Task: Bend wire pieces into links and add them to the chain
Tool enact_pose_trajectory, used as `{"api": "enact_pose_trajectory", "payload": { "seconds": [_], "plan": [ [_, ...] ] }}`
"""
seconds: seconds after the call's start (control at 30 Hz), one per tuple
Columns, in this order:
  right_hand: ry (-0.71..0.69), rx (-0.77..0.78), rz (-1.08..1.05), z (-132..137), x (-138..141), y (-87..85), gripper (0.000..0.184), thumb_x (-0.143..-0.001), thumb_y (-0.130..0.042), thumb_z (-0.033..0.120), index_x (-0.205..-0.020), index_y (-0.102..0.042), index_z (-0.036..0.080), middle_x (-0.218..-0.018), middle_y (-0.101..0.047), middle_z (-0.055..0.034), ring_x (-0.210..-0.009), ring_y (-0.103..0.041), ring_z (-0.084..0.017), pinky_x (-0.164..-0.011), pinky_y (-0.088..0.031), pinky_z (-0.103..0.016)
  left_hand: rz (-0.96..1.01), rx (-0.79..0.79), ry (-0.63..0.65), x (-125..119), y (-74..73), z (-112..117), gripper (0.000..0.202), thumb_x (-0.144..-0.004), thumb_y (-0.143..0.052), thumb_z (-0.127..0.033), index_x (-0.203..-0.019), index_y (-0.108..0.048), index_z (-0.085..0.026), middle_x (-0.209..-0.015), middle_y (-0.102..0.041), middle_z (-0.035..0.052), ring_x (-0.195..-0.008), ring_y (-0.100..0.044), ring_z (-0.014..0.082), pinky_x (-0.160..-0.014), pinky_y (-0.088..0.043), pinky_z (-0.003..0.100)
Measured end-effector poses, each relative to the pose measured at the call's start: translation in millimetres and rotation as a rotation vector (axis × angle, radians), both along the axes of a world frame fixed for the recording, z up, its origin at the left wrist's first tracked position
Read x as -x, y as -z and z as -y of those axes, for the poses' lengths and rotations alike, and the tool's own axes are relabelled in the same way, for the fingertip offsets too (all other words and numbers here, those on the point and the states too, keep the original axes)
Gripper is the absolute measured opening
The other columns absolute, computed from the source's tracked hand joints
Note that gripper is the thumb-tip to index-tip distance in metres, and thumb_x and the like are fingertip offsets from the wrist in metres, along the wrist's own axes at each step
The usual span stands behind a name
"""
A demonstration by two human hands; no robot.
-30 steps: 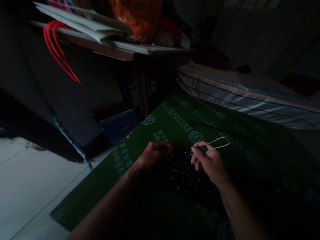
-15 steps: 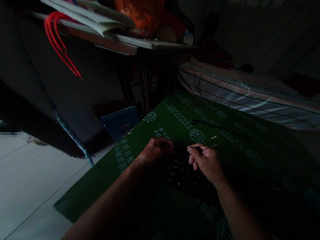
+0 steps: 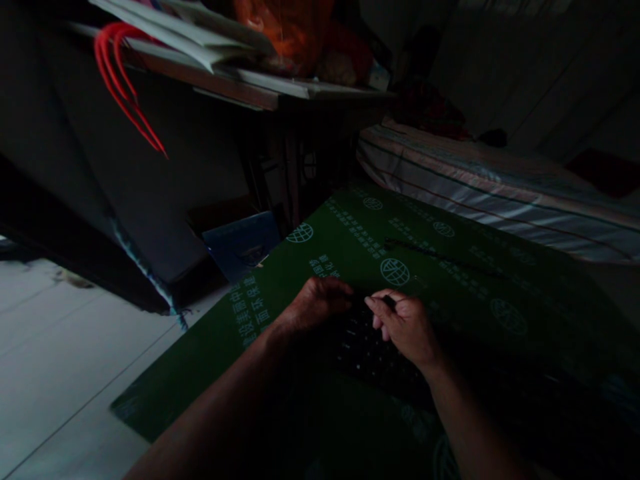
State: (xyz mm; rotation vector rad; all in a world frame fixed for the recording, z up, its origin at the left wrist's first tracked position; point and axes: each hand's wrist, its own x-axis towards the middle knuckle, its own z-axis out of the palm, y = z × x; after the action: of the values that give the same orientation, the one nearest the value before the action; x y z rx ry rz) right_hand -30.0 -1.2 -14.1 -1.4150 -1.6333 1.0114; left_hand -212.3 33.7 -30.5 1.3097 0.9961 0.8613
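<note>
A black keyboard with rows of pale key marks lies on a green board, its right part lost in shadow. My left hand is closed at the keyboard's far left corner, fingers curled; whatever they hold is too dark to make out. Just to the right, my right hand pinches a small dark-handled tool between thumb and forefinger, above the keys. The tool's thin metal prongs hardly show now. The fingertips of both hands are close together.
A dark braided cord lies on the board beyond my hands. Behind stands a cluttered table with red cords hanging down. A bed with a striped cover is at the back right, a blue box below the table.
My right hand has moved slightly left, closer to my left hand. The two bright prongs that stuck out beyond it have nearly vanished from sight. My left hand has shifted slightly to the right.
</note>
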Motion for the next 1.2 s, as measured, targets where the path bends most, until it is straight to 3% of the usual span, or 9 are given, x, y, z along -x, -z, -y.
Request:
{"api": "enact_pose_trajectory", "payload": {
  "seconds": [0.23,0.73,1.0,1.1,1.2],
  "plan": [
    [-0.016,-0.044,0.058,-0.4,2.5,-5.1,0.033,-0.082,-0.052,0.046,-0.077,-0.062,0.015,-0.048,-0.052,0.0031,-0.038,-0.045,-0.007,-0.038,-0.034,-0.016,-0.046,0.012,-0.020,-0.2,-5.8,1.0,0.019,-0.060,-0.066,-0.017,-0.079,-0.067,-0.013,-0.068,-0.065,-0.0012,-0.060,-0.054,0.0102,-0.060,-0.042,0.023],
    [-0.060,-0.052,0.089,-4.0,6.2,-9.1,0.027,-0.081,-0.052,0.041,-0.071,-0.060,0.017,-0.047,-0.049,0.0046,-0.037,-0.042,-0.007,-0.039,-0.032,-0.017,-0.104,-0.027,-0.014,-0.1,-2.9,0.4,0.018,-0.062,-0.067,-0.021,-0.079,-0.068,-0.014,-0.073,-0.068,0.0006,-0.065,-0.059,0.0131,-0.062,-0.045,0.024],
    [-0.097,-0.126,0.235,-5.5,6.2,-9.2,0.030,-0.084,-0.049,0.041,-0.073,-0.061,0.016,-0.049,-0.050,0.0036,-0.042,-0.043,-0.008,-0.046,-0.033,-0.019,-0.087,-0.020,0.001,-0.7,-0.9,-0.2,0.018,-0.062,-0.067,-0.021,-0.079,-0.068,-0.013,-0.073,-0.067,0.0012,-0.065,-0.058,0.0130,-0.063,-0.045,0.025],
    [-0.112,-0.147,0.267,-5.7,7.5,-9.1,0.030,-0.085,-0.048,0.041,-0.074,-0.062,0.017,-0.049,-0.052,0.0025,-0.046,-0.048,-0.009,-0.049,-0.035,-0.019,-0.110,-0.063,0.020,-0.7,-2.4,1.4,0.018,-0.065,-0.066,-0.023,-0.080,-0.067,-0.013,-0.075,-0.065,0.0018,-0.066,-0.058,0.0131,-0.063,-0.045,0.025],
    [-0.120,-0.197,0.301,-5.6,10.0,-7.7,0.031,-0.085,-0.048,0.041,-0.071,-0.062,0.018,-0.052,-0.055,0.0009,-0.047,-0.050,-0.010,-0.050,-0.036,-0.020,-0.228,-0.220,0.028,-1.3,-3.8,2.6,0.016,-0.067,-0.066,-0.023,-0.079,-0.067,-0.013,-0.079,-0.065,0.0031,-0.072,-0.059,0.0152,-0.066,-0.046,0.025]
  ]
}}
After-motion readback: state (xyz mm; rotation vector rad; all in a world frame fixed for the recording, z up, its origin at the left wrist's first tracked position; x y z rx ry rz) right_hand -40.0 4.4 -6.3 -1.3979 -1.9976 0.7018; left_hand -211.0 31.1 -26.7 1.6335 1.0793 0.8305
